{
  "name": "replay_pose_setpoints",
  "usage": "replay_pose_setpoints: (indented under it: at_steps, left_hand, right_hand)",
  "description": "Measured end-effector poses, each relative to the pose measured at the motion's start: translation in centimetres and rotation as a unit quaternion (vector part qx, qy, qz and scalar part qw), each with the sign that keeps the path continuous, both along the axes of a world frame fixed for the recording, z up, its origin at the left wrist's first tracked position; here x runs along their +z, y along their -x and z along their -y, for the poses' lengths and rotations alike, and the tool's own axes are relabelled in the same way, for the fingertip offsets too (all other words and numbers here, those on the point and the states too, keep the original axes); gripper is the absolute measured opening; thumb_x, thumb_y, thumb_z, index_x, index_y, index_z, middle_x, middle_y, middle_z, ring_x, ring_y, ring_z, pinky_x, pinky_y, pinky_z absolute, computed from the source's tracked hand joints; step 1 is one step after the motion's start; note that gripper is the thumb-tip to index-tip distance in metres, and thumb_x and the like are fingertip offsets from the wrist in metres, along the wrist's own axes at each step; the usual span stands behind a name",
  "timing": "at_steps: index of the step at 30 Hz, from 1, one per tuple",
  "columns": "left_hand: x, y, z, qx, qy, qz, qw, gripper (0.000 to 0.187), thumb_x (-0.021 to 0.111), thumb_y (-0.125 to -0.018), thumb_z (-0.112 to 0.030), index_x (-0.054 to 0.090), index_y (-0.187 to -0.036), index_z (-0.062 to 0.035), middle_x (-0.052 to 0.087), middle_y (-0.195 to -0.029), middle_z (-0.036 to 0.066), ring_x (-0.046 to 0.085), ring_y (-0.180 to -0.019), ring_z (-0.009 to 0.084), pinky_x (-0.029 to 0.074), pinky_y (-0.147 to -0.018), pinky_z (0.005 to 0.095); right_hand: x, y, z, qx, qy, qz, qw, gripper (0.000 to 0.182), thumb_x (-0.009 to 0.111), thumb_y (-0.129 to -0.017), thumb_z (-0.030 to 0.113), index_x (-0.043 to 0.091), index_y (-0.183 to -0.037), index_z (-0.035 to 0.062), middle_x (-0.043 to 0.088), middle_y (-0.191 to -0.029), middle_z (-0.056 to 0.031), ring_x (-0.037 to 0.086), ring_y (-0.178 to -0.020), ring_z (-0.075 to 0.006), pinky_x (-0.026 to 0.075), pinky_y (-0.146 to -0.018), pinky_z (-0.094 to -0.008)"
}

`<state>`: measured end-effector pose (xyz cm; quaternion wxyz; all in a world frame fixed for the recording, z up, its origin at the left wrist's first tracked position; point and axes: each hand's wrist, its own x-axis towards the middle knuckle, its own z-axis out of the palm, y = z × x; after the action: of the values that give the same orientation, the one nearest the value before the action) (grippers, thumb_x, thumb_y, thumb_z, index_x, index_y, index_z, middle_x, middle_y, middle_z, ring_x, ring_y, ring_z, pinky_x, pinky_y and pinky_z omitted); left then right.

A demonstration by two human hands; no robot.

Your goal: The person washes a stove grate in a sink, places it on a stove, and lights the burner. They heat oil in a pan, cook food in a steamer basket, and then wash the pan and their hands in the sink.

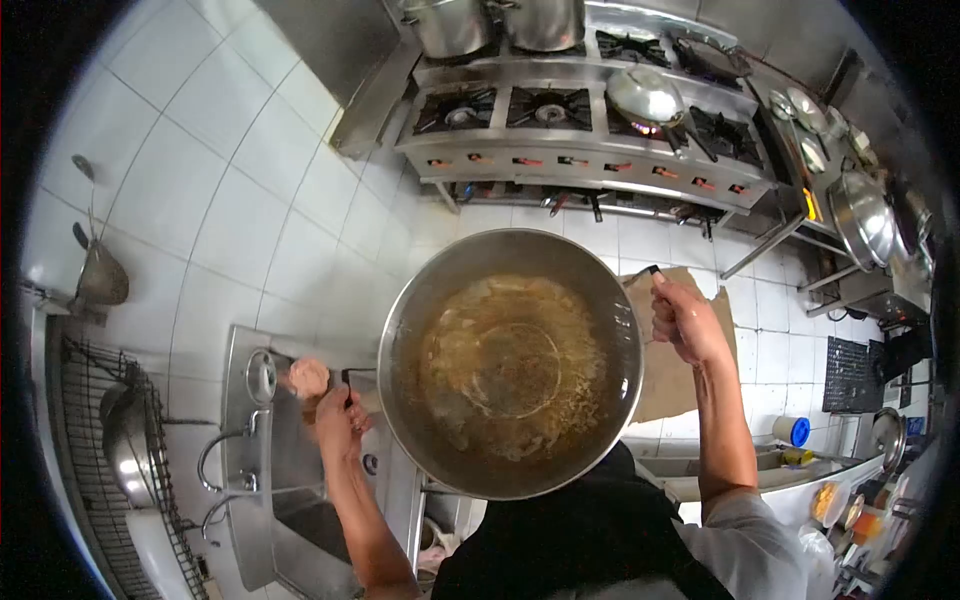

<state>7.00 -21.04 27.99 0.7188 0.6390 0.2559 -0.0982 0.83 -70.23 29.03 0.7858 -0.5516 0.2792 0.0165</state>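
Observation:
A wide round metal pan (515,365) fills the middle of the view, its inside facing the camera and stained brown, with bits of residue at the lower right. My left hand (342,425) is closed on its dark left handle, beside the sink. On the other side my right hand (685,320) is wrapped round the right handle, above a brown cardboard sheet (670,375) on the floor. The pan's near edge is close to my dark apron (560,545).
A metal sink (310,520) with taps (235,485) is at the lower left, by a wire rack (105,440). Ahead stands a stove (590,165) with a covered pan (645,95) and large pots (450,28). A counter with containers (825,500) is at the lower right.

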Motion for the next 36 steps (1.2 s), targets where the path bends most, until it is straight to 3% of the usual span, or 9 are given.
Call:
replay_pose_setpoints:
  at_steps: [3,6,9,13,20,24,29,31,36]
  left_hand:
    - [-0.6,-4.7,4.7,0.01,0.005,-0.001,1.0,0.019,0.048,-0.092,-0.021,0.05,-0.078,-0.0073,0.038,-0.052,-0.002,0.033,-0.042,0.0094,0.029,-0.04,0.0277]
    - [-2.6,-10.2,7.7,-0.031,0.029,-0.002,0.999,0.021,0.049,-0.092,-0.022,0.05,-0.077,-0.0076,0.036,-0.052,-0.003,0.033,-0.041,0.0088,0.03,-0.04,0.0279]
    - [-3.0,-15.8,10.4,-0.105,0.041,0.013,0.994,0.022,0.049,-0.092,-0.022,0.05,-0.075,-0.007,0.035,-0.051,-0.003,0.031,-0.04,0.0086,0.03,-0.04,0.0272]
    - [-3.8,-23.1,13.7,-0.123,0.017,0.02,0.992,0.027,0.046,-0.092,-0.023,0.049,-0.071,-0.0067,0.034,-0.051,-0.003,0.029,-0.038,0.0086,0.029,-0.037,0.0269]
    - [-4.7,-36.4,17.7,-0.166,0.001,0.003,0.986,0.029,0.046,-0.093,-0.024,0.048,-0.071,-0.0057,0.034,-0.05,-0.002,0.03,-0.038,0.0097,0.03,-0.038,0.0272]
    - [-4.5,-42.7,19.5,-0.124,-0.029,0.001,0.992,0.029,0.046,-0.093,-0.025,0.048,-0.071,-0.0054,0.034,-0.051,-0.002,0.03,-0.038,0.0094,0.029,-0.038,0.027]
    - [-4.8,-50.8,20.7,-0.076,-0.023,-0.024,0.997,0.032,0.046,-0.095,-0.029,0.048,-0.072,-0.0076,0.032,-0.047,-0.003,0.026,-0.036,0.0087,0.025,-0.037,0.0267]
    - [-5.5,-53.2,20.5,-0.063,-0.017,0.0,0.998,0.027,0.048,-0.092,-0.024,0.048,-0.073,-0.0065,0.035,-0.052,-0.003,0.028,-0.038,0.0083,0.028,-0.038,0.0262]
    - [-6.0,-60.7,20.6,-0.045,0.001,0.009,0.999,0.026,0.049,-0.092,-0.024,0.048,-0.073,-0.0068,0.035,-0.051,-0.003,0.028,-0.038,0.0078,0.026,-0.036,0.0261]
  right_hand:
    - [0.9,-2.0,2.7,-0.013,-0.019,0.005,1.0,0.032,0.053,-0.093,0.033,0.04,-0.069,0.0161,0.026,-0.057,0.0081,0.021,-0.047,-0.0064,0.019,-0.044,-0.0253]
    - [-0.9,-4.1,6.3,-0.051,0.012,0.005,0.999,0.033,0.056,-0.091,0.035,0.047,-0.069,0.0117,0.035,-0.057,0.0035,0.033,-0.047,-0.0094,0.025,-0.044,-0.0267]
    - [-2.4,-6.9,8.6,-0.076,0.018,-0.002,0.997,0.033,0.056,-0.091,0.034,0.049,-0.069,0.0105,0.036,-0.056,0.0025,0.034,-0.047,-0.0105,0.027,-0.044,-0.0272]
    - [-2.6,-11.0,9.6,-0.121,0.029,-0.053,0.991,0.032,0.055,-0.091,0.033,0.052,-0.07,0.0098,0.037,-0.056,0.0019,0.035,-0.047,-0.0115,0.028,-0.045,-0.0278]
    - [-4.4,-20.8,12.9,-0.147,-0.022,-0.015,0.989,0.03,0.059,-0.088,0.034,0.048,-0.071,0.0113,0.039,-0.06,0.0026,0.035,-0.05,-0.0111,0.03,-0.049,-0.0273]
    - [-6.4,-28.3,14.3,-0.147,0.011,0.011,0.989,0.027,0.057,-0.09,0.032,0.049,-0.074,0.0113,0.038,-0.062,0.0037,0.034,-0.051,-0.0092,0.029,-0.047,-0.0275]
    - [-6.3,-38.9,16.8,-0.087,-0.065,0.019,0.994,0.027,0.055,-0.091,0.03,0.047,-0.075,0.0094,0.04,-0.06,0.0013,0.036,-0.051,-0.0113,0.03,-0.047,-0.0282]
    - [-6.8,-43.0,17.2,-0.093,-0.029,0.021,0.995,0.03,0.056,-0.093,0.029,0.044,-0.071,0.0125,0.033,-0.056,0.0037,0.03,-0.045,-0.0105,0.026,-0.044,-0.0279]
    - [-7.7,-52.1,17.7,-0.063,0.02,0.024,0.998,0.031,0.056,-0.092,0.03,0.046,-0.07,0.0095,0.038,-0.057,0.0008,0.035,-0.048,-0.0124,0.03,-0.046,-0.0287]
